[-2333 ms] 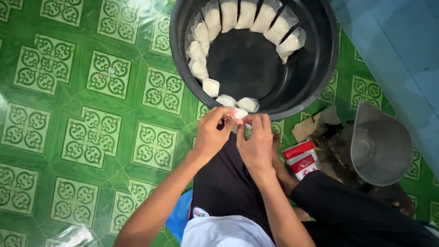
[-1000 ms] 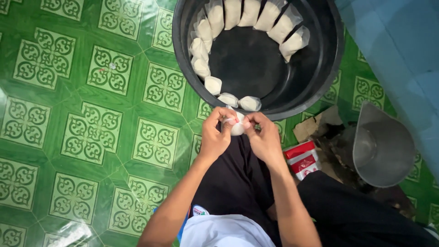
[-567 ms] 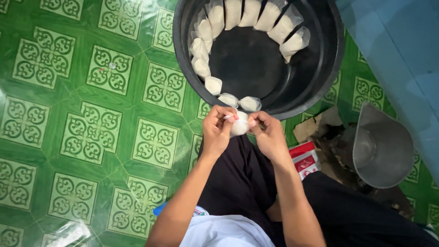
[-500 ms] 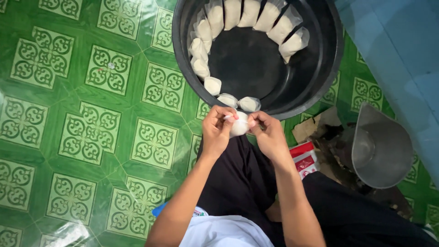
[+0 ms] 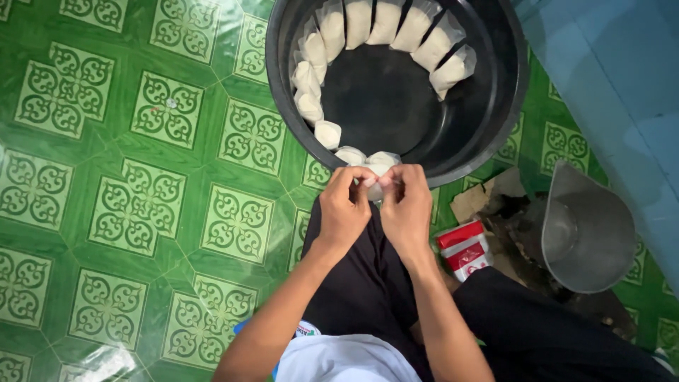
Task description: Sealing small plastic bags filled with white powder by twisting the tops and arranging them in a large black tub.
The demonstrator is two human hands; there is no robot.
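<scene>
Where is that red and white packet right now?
In the head view the red and white packet lies on the floor to the person's right, beside the right hand and left of the metal scoop.

I see green patterned floor: black tub far centre, grey metal scoop right, red-white packet near it.

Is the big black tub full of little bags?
Not full. The little white bags only line the wall of the black tub; its middle is bare.
</scene>
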